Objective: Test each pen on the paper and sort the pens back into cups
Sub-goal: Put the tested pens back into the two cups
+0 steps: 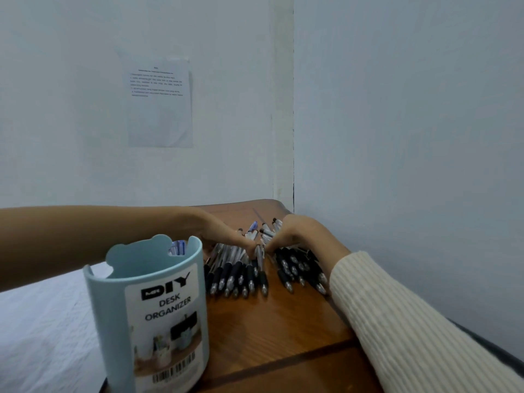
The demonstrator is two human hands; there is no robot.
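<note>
Several pens (241, 275) with black grips and clear barrels lie in a heap on the brown wooden table (283, 336). Both hands meet over the heap. My left hand (226, 235) and my right hand (297, 236) pinch the same clear-barrelled pen (259, 255) with their fingertips. A light blue cup (150, 316) labelled "DIY desk organizer" stands near me at the left, with a few pens (177, 248) showing inside. White paper (42, 321) lies on the left, under my left forearm.
The table sits in a corner between two pale walls. A printed sheet (160, 103) is stuck on the left wall. More pens (263, 229) lie beyond my hands toward the corner. A dark edge (496, 353) runs along the right side.
</note>
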